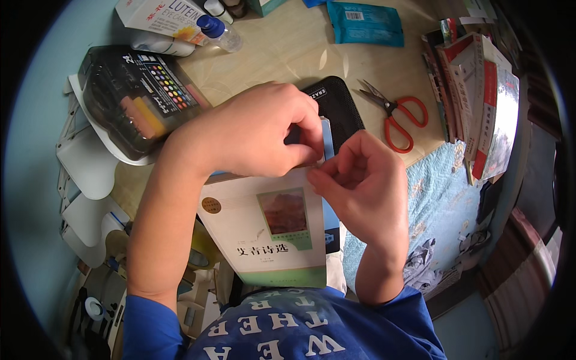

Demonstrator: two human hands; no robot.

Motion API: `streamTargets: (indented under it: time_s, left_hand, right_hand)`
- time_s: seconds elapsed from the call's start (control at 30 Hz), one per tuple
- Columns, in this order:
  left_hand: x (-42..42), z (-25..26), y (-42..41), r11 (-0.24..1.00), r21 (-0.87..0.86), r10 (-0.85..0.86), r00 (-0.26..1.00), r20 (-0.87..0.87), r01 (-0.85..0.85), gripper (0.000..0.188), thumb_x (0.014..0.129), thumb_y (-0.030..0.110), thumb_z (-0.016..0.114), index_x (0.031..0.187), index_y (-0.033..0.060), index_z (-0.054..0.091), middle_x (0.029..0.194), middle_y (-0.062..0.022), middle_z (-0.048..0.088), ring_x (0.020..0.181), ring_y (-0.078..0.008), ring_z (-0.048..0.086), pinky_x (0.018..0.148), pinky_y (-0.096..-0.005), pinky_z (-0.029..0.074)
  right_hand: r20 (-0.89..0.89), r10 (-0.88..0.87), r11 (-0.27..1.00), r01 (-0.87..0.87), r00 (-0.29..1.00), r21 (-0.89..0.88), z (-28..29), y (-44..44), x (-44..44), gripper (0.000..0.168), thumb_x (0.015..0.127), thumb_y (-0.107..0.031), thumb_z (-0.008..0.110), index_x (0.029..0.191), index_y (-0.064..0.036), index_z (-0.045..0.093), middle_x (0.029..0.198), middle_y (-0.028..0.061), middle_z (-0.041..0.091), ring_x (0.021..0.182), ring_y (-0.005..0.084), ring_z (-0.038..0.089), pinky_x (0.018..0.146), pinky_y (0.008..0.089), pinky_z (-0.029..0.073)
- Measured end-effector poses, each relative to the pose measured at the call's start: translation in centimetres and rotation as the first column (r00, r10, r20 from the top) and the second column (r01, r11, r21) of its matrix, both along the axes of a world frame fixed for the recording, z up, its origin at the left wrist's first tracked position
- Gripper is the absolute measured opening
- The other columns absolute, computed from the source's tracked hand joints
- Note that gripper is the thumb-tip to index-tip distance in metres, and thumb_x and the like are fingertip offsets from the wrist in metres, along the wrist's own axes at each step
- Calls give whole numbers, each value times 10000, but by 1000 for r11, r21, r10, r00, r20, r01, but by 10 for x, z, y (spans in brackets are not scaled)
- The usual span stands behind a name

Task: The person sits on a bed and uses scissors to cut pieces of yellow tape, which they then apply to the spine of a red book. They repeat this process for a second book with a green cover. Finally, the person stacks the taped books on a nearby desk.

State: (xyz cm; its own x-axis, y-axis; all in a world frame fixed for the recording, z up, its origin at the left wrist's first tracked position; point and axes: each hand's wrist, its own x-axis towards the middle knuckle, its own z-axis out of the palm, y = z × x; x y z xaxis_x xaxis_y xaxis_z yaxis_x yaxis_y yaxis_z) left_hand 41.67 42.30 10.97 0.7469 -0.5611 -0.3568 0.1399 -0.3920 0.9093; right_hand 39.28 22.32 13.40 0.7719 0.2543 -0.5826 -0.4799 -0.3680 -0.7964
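A white and green paperback book [279, 265] leans before my body, its front cover towards me and its lower edge by my shirt. Bent over the book's top edge, my left hand [256, 130] has thumb and forefinger brought together near the top right corner. My right hand [366, 189] meets it there, thumb tip at the cover's corner and fingers curled. Whether either hand pinches the book's edge or some small thing is hidden by the fingers. A blue book [332, 211] shows behind the paperback's right side.
Orange-handled scissors [396, 110] lie partly open on the table [270, 49], beside a black mesh-textured case [346, 99]. A dark plastic marker case [139, 99] and a spray bottle [220, 33] stand left. Teal packet [366, 23] lies at the back; stacked books [477, 99] stand right.
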Motion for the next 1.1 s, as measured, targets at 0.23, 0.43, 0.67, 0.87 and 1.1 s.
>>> streamTargets:
  time_s: [0.23,0.43,0.67,0.87,1.1]
  left_hand:
    - [-51,17,-11,924,198,232,892,389,-327,264,699,14,733,939,32,626,961,-92,600,971,-313,559,865,-386,454]
    - [-86,18,-21,792,274,394,800,452,-545,256,731,89,751,952,75,623,974,-74,573,951,-302,536,851,-408,401]
    - [-101,13,-29,688,327,426,725,541,-648,185,815,206,732,945,137,619,935,-40,543,896,-274,531,782,-416,367]
    - [-107,10,-37,610,383,398,686,609,-694,211,833,320,716,914,159,606,917,-34,531,874,-271,522,756,-423,354]
    - [-108,3,-46,546,413,360,649,671,-729,208,872,374,672,889,176,611,911,-36,526,877,-270,522,752,-424,352]
  right_hand:
    - [84,80,988,-67,993,-138,1,2,2,249,695,-48,762,725,-4,518,609,80,604,610,109,639,563,261,498]
    - [49,268,936,-248,962,-251,5,1,20,312,695,-31,799,705,-28,487,637,59,621,601,88,611,520,240,475]
    - [-240,208,972,-229,948,-62,-8,-20,29,324,788,-169,812,695,-52,525,623,24,605,568,102,615,513,238,475]
    - [-195,-18,981,55,981,184,-17,-27,8,244,890,-171,761,817,-49,562,679,-25,576,592,31,535,510,200,413]
    - [19,63,997,-62,998,-34,-28,-10,-2,346,766,-221,868,716,-52,570,616,-44,540,558,29,461,491,204,361]
